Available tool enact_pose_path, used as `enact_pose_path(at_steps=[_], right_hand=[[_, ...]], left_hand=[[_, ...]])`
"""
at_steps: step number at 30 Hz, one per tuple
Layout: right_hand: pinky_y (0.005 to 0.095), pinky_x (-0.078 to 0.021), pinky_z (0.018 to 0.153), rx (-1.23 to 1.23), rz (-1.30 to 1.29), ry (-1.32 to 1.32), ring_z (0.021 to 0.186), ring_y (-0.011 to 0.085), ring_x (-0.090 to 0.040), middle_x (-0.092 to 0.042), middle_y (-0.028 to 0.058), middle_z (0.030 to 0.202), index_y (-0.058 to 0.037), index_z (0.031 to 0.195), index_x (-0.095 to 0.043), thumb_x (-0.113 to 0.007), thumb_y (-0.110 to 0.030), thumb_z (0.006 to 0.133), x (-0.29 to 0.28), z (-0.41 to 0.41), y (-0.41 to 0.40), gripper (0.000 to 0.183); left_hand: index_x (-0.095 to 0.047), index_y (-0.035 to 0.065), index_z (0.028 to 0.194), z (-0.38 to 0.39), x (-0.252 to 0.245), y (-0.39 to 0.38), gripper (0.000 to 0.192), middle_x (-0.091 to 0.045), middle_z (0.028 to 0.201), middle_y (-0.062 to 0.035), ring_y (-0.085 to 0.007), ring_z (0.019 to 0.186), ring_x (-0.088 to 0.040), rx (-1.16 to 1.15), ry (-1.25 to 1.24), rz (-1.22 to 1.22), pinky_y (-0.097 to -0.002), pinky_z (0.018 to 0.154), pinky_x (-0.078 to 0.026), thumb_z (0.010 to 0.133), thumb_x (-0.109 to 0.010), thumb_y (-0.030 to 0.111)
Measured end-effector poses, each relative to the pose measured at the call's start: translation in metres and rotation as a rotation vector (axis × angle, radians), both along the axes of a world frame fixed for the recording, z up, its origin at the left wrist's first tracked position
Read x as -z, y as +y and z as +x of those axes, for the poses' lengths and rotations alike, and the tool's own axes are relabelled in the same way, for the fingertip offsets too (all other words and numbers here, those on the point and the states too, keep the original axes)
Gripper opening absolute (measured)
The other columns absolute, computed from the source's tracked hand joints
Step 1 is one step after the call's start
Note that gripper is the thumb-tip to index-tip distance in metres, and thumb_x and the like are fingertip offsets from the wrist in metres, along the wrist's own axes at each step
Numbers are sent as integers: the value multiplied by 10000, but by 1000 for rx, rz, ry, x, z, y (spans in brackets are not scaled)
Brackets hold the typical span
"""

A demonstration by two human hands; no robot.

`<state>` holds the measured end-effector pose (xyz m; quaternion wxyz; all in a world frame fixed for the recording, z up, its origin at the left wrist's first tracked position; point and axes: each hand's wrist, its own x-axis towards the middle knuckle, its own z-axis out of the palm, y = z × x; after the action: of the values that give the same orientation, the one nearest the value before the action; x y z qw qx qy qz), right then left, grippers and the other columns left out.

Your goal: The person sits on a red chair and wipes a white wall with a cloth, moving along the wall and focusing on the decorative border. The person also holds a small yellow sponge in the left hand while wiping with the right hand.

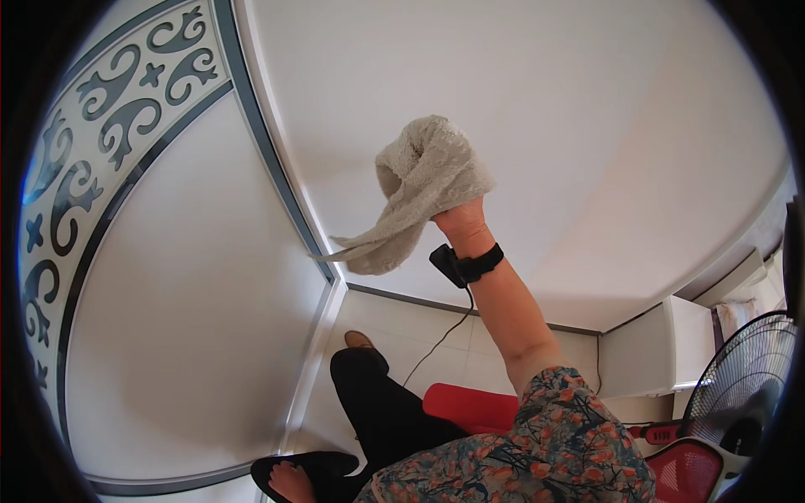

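Observation:
A grey-beige fluffy cloth (pixel 434 166) is bunched over my right hand (pixel 464 217), which grips it from below. The cloth is up in front of a white wall (pixel 534 94), its loose end trailing down to the left. Whether it presses on the wall I cannot tell. Most of my right fingers are hidden in the cloth. A black strap with a small device (pixel 465 264) circles my right wrist, and a thin cable hangs from it. Down at the lower left, my left hand (pixel 291 481) rests on my black-trousered knee, holding nothing.
Left of the wall stands a white sliding door panel (pixel 188 270) with grey frame and scroll ornament. A red seat (pixel 471 405) is beside my legs. On the right are a white cabinet (pixel 635 352), a pedestal fan (pixel 742 377) and a red mesh chair back (pixel 685 471).

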<state>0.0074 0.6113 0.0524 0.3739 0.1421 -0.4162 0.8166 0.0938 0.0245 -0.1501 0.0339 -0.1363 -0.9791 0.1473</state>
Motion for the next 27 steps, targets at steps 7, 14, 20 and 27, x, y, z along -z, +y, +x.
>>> enact_pose_path(at_steps=[7,14,20,27], right_hand=[[514,-450,1049,-449,-489,179,1247,334,-523,-527,139,1374,-111,1385,-472,-435,-514,987,-40,9,-79,568],[504,-467,1035,-569,-462,175,1239,338,-529,-531,140,1374,-103,1400,-461,-430,-515,993,-38,35,-110,580],[377,-531,953,-327,-390,46,1137,228,-590,-593,75,1273,-101,1319,-529,-507,-366,1004,-22,29,-121,412],[364,-576,736,-430,-612,-348,892,221,-665,-673,66,1018,-114,1131,-631,-489,-409,998,31,50,-87,354]], left_hand=[[-665,117,821,-1,46,-25,155,-605,883,-74,-298,893,-595,-209,-36,212,-462,752,-436,711,-731,204],[-663,113,832,3,45,-24,179,-605,895,-85,-303,902,-594,-200,-45,206,-456,753,-431,713,-746,219],[-710,125,820,-1,29,-20,211,-676,851,-63,-255,794,-661,-182,-47,70,-404,669,-509,782,-733,331],[-732,126,815,2,9,-7,223,-706,833,-73,-256,748,-689,-73,-44,96,-398,616,-538,832,-687,344]])
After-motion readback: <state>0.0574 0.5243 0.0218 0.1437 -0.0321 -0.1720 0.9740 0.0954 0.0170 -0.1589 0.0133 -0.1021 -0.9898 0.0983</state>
